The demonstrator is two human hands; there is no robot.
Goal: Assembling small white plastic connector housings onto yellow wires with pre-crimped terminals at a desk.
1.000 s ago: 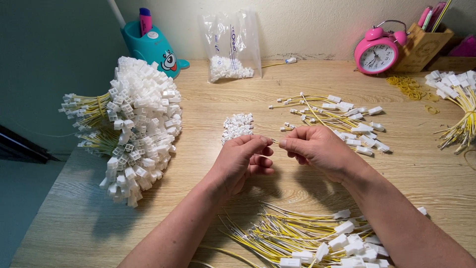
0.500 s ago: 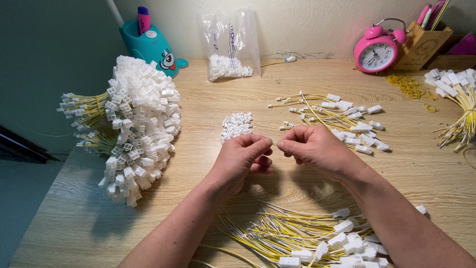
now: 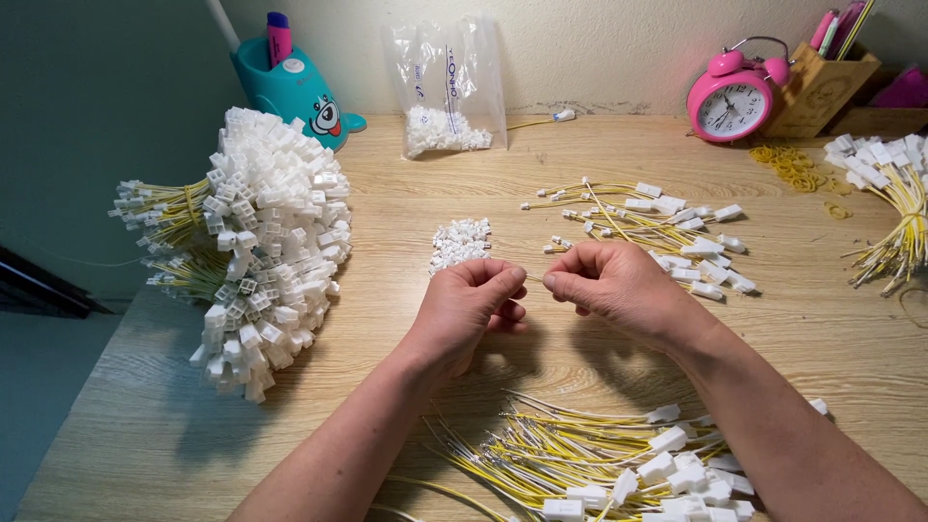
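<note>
My left hand and my right hand meet fingertip to fingertip above the wooden table, each pinching an end of a thin yellow wire that shows in the gap between them. A small heap of loose white connectors lies just beyond my left hand. Scattered yellow wires with white plugs spread out behind my right hand. Another pile of yellow wires with white plugs lies near the front edge, between my forearms.
A large bundle of finished wires with white connectors fills the left side. A clear bag of white parts, a teal pen holder, a pink alarm clock, a wooden organiser, rubber bands and another wire bundle line the back and right.
Both hands stay together at the same spot; only the fingers have shifted slightly on the wire.
</note>
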